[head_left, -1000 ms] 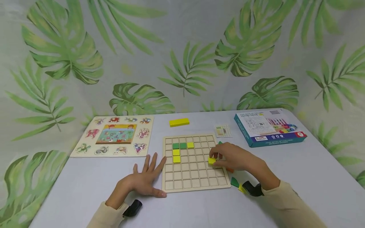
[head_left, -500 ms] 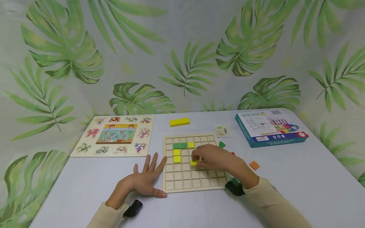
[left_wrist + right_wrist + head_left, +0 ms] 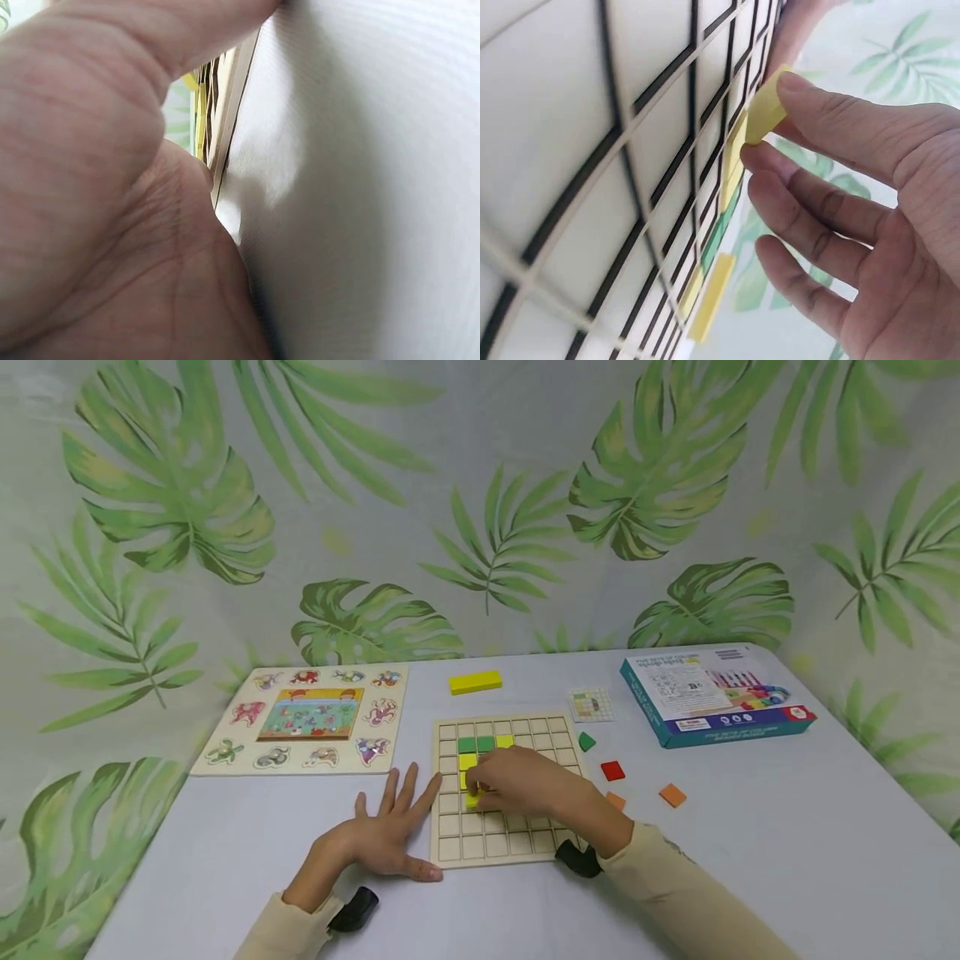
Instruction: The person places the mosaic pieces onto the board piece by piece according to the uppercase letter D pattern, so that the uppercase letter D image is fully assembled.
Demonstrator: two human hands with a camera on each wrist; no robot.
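Note:
A wooden grid board point(image 3: 525, 842) lies on the white table. Two green tiles point(image 3: 476, 745) and yellow tiles point(image 3: 505, 741) sit in its upper left cells. My right hand point(image 3: 487, 789) reaches over the board's left half and pinches a yellow square tile point(image 3: 472, 800) just above a cell under the other yellow ones. In the right wrist view the yellow tile point(image 3: 763, 116) is held at the fingertips point(image 3: 799, 86) against the grid board point(image 3: 592, 187). My left hand point(image 3: 390, 827) lies flat on the table, fingers spread, touching the board's left edge point(image 3: 232, 112).
Loose green point(image 3: 587, 742), red point(image 3: 612, 770) and orange point(image 3: 672, 794) tiles lie right of the board. A pattern card point(image 3: 592, 703), a yellow block point(image 3: 476, 682) and a teal box point(image 3: 716, 693) lie behind. An animal puzzle point(image 3: 303, 718) sits at the left.
My right hand has carried the yellow tile leftward across the board, from its right edge to the left columns. The loose tiles it covered now show. The left hand stayed put.

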